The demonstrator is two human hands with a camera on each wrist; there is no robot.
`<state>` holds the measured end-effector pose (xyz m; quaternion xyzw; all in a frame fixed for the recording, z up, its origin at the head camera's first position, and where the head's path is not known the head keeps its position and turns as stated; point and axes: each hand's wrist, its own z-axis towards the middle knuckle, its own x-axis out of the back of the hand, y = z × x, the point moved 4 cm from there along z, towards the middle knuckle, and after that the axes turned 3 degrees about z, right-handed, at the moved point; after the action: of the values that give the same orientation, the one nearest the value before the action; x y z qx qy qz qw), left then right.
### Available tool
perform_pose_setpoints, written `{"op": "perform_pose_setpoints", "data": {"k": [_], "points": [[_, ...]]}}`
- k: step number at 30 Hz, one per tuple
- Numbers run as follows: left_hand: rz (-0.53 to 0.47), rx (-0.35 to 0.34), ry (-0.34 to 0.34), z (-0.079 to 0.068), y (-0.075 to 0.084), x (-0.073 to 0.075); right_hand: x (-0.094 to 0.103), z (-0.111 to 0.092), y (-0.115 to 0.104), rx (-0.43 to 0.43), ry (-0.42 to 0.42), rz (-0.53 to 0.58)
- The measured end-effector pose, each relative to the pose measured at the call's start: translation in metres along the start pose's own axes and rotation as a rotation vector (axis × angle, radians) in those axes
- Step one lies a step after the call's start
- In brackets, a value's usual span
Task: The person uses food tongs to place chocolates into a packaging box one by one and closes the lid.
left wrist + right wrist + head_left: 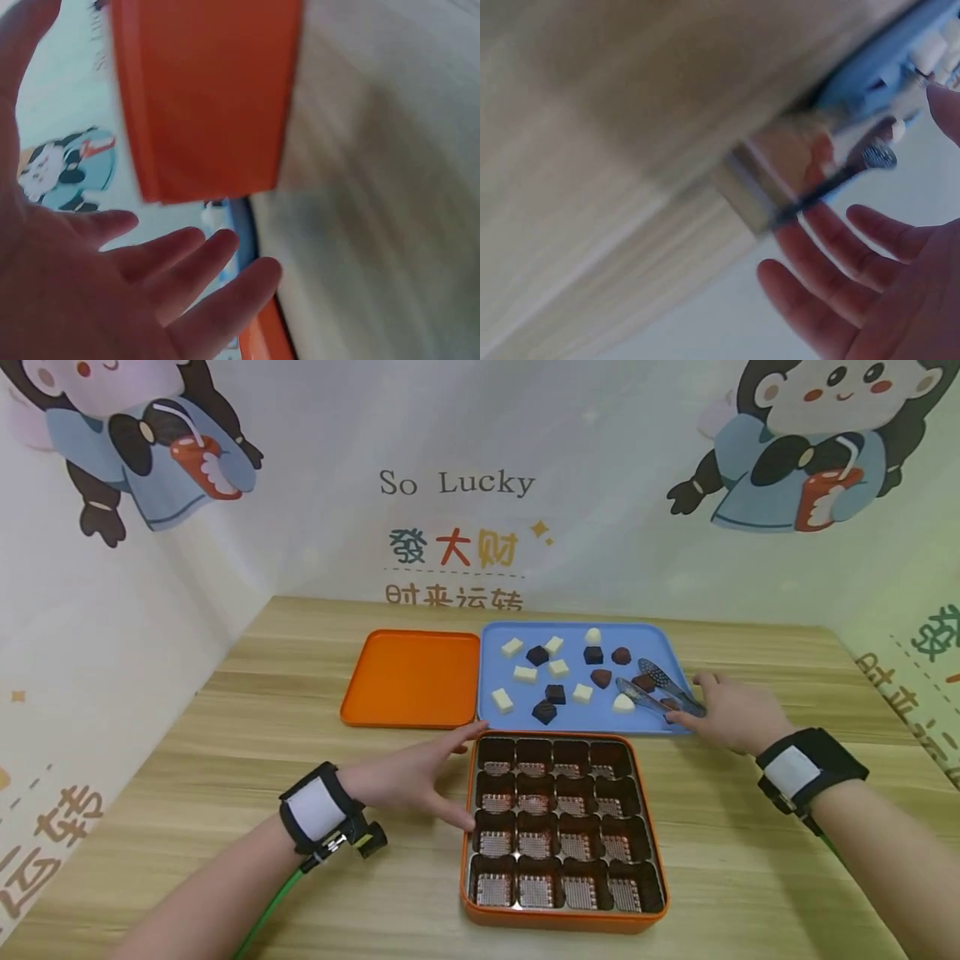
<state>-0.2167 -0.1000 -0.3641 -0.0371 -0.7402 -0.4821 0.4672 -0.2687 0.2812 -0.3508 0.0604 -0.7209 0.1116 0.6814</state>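
In the head view my left hand (411, 781) is spread along the left side of an orange box (562, 920) with a dark brown divided insert (556, 817). Its thumb and fingertips are right at the rim, and the left wrist view shows the fingers (217, 300) stretched out beside the box wall. My right hand (738, 710) reaches around the closed end of metal tongs (660, 681), fingers loosely extended and apart. These tongs lie on a blue tray (495, 718), pointing left among chocolates. In the right wrist view the tongs (880, 155) stand between thumb and fingers.
White chocolates (525, 674), dark chocolates (544, 712) and brown chocolates (602, 678) lie scattered over the blue tray. An orange tray or lid (412, 681) sits to its left. Behind the wooden table (247, 727) hangs a printed backdrop (600, 560).
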Motion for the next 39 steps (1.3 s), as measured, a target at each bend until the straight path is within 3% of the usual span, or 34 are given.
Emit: {"op": "perform_pose_setpoints", "data": {"k": [3,6,19,23,27,30,33,39], "points": [[0.009,0.009,-0.034,0.004,-0.001,-0.007,-0.010,0.000,0.000,-0.022,-0.041,0.020],[-0.007,0.019,-0.019,0.004,-0.001,-0.008,-0.013,0.000,-0.001,-0.030,-0.036,0.042],[-0.043,0.047,-0.005,0.000,0.001,-0.008,-0.014,-0.003,-0.001,0.006,0.080,0.046],[-0.036,0.047,0.001,0.001,0.001,-0.009,-0.011,-0.004,0.003,-0.006,0.053,0.148],[-0.025,0.045,-0.006,0.003,0.001,-0.010,0.011,-0.006,0.002,0.037,-0.022,0.262],[-0.033,0.045,-0.007,0.003,0.001,-0.009,0.036,-0.005,-0.004,0.140,-0.048,0.213],[-0.043,0.046,-0.004,0.002,0.000,-0.009,0.055,-0.002,-0.014,0.250,-0.028,0.073],[-0.053,0.041,-0.004,0.003,0.001,-0.010,0.064,0.006,-0.028,0.324,-0.024,-0.144]]}}
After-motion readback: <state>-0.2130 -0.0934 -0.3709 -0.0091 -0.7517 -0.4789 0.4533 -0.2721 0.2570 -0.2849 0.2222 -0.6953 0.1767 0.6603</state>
